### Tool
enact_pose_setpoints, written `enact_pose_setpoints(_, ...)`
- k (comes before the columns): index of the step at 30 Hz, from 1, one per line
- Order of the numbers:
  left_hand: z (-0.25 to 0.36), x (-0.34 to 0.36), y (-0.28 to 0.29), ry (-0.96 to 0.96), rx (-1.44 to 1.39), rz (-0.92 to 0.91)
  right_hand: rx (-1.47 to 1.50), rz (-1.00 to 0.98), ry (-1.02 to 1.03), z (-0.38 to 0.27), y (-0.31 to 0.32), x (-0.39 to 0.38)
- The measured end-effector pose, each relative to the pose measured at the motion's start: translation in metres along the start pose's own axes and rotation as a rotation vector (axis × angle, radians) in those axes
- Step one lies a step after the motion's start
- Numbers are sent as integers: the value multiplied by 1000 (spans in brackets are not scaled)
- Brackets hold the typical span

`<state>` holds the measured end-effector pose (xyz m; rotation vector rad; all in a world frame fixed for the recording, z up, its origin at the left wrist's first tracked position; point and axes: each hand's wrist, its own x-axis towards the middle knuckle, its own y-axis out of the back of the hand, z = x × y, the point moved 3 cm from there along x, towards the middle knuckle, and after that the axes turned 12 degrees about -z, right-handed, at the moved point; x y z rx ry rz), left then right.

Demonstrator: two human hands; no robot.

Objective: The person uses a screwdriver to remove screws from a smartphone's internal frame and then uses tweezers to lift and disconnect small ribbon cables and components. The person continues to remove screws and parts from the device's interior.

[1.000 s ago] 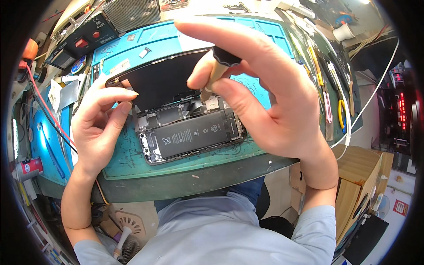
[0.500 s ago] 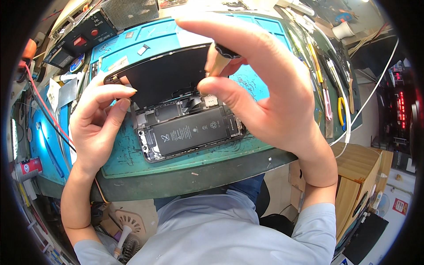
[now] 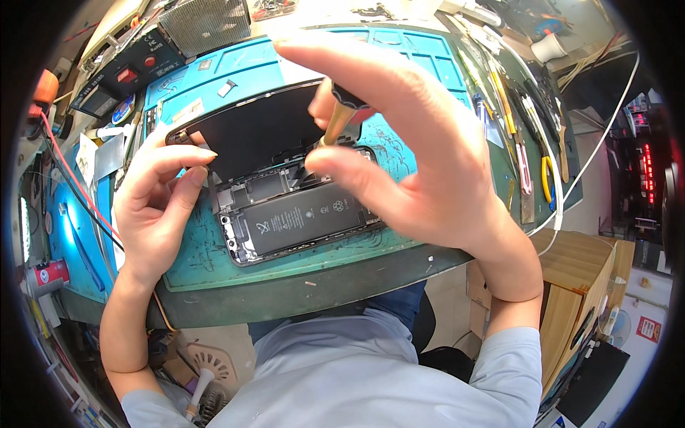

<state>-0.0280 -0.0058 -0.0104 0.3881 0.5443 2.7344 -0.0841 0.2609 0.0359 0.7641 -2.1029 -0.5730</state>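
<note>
Opened phone [image 3: 296, 217] lies mid-mat [image 3: 399, 57] on the surface, battery [image 3: 303, 217] exposed, screen panel [image 3: 260, 132] hinged up on the far side. Our right hand [image 3: 421, 164] pinches a brass-shaft screwdriver [image 3: 335, 121], tip down at the phone's far edge near the connector area. Our left hand [image 3: 153, 200] grips the screen's left edge between fingertips, propping it.

To do this well, we think:
- keep the driver vertical and seated before turning, since a slip could gouge the board
- hold the screen at a steady angle; the flex cables probably won't tolerate more tilt
- light torque, let the bit bite
- park loose screws on the mat, in order
</note>
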Motion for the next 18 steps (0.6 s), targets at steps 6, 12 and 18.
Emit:
enact_pose_setpoints(6, 1, 0, 1, -12, 41, -14, -26, -59, 21, -1, 8, -2)
enact_pose_setpoints(12, 3, 3, -1, -43, 47, -16, 227, 263, -265, -31, 14, 4)
enact_pose_setpoints(18, 15, 4, 0, -11, 73, -47, 252, 90, -38, -12, 21, -1)
